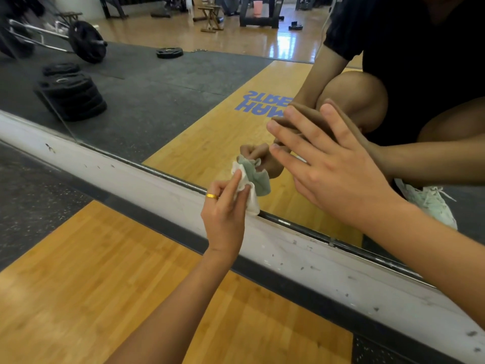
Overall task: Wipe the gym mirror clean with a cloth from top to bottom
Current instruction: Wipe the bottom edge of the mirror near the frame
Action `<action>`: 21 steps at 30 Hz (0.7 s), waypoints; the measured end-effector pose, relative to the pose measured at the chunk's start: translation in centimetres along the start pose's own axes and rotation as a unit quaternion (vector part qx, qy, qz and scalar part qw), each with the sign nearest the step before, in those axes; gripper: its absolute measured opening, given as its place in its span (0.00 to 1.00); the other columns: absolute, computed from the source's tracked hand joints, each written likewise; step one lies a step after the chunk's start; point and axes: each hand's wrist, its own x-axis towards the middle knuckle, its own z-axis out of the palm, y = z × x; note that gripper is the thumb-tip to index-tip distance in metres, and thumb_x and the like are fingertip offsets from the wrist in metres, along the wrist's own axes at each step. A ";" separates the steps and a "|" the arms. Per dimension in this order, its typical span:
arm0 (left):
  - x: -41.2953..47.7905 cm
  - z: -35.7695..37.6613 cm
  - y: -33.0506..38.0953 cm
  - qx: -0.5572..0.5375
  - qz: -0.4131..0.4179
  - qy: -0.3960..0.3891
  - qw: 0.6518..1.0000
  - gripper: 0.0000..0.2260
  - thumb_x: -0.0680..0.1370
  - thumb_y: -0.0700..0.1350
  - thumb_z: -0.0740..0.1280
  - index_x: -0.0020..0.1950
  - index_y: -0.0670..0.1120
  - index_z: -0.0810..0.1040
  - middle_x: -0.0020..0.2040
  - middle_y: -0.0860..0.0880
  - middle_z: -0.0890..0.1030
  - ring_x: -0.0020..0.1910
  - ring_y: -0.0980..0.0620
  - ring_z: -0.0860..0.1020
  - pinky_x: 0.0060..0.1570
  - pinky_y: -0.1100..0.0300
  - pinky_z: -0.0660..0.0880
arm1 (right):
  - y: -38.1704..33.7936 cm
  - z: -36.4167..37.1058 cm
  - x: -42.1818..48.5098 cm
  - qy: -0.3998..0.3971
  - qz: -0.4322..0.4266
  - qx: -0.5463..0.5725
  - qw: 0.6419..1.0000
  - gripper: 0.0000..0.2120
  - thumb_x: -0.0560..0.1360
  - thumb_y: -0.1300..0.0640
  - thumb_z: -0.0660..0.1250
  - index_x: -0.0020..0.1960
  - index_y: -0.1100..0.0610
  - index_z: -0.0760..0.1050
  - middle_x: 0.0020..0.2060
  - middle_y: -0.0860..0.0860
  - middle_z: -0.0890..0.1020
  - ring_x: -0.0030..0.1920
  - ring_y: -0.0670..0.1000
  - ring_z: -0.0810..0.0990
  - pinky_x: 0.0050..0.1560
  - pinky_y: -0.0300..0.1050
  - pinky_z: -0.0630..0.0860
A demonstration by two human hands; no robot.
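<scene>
Crumpled white cloth against the bottom edge of the large wall mirror, pinched between thumb and fingers of your left hand, your right hand flat on the glass just beside it, fingers straight and spread, scuffed white ledge below, wooden floor under your arms.
</scene>
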 end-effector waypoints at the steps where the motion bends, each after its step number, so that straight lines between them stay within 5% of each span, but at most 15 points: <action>1: 0.2 0.1 0.2 -0.001 -0.002 0.009 1.000 0.18 0.78 0.38 0.75 0.67 0.44 0.81 0.50 0.49 0.75 0.44 0.57 0.74 0.41 0.67 0.73 | 0.0 0.0 0.0 -0.002 0.000 0.002 1.000 0.22 0.86 0.57 0.47 0.74 0.59 0.72 0.81 0.57 0.62 0.81 0.62 0.58 0.80 0.63 0.42; 7: -1.7 0.2 -1.2 -0.002 -0.014 -0.042 0.999 0.20 0.77 0.38 0.75 0.67 0.50 0.78 0.49 0.49 0.75 0.44 0.58 0.73 0.37 0.60 0.75 | -0.4 0.0 0.2 -0.015 0.004 0.005 1.000 0.25 0.85 0.58 0.43 0.72 0.58 0.74 0.81 0.57 0.62 0.82 0.62 0.57 0.80 0.64 0.41; 13: -2.2 -0.6 -0.5 -0.003 -0.033 -0.053 0.998 0.17 0.78 0.38 0.75 0.67 0.42 0.80 0.51 0.51 0.75 0.44 0.57 0.73 0.38 0.53 0.79 | -0.3 -0.2 0.1 -0.014 0.005 0.006 1.000 0.28 0.85 0.58 0.40 0.71 0.59 0.75 0.80 0.57 0.65 0.81 0.62 0.59 0.80 0.62 0.40; 16: -0.6 -0.8 1.5 -0.022 -0.039 -0.026 0.999 0.18 0.80 0.41 0.72 0.70 0.42 0.78 0.55 0.49 0.74 0.48 0.56 0.74 0.44 0.61 0.79 | -0.2 -0.5 0.2 -0.025 -0.007 0.004 1.000 0.26 0.85 0.60 0.42 0.73 0.59 0.73 0.80 0.58 0.64 0.81 0.62 0.58 0.80 0.62 0.40; 21: 2.2 -3.3 3.0 -0.012 -0.025 -0.120 0.992 0.19 0.82 0.44 0.68 0.73 0.44 0.75 0.60 0.51 0.72 0.54 0.57 0.74 0.52 0.72 0.72 | 1.0 -1.6 -0.2 -0.011 -0.007 0.043 0.999 0.24 0.80 0.61 0.54 0.75 0.58 0.71 0.78 0.58 0.68 0.80 0.61 0.61 0.81 0.60 0.49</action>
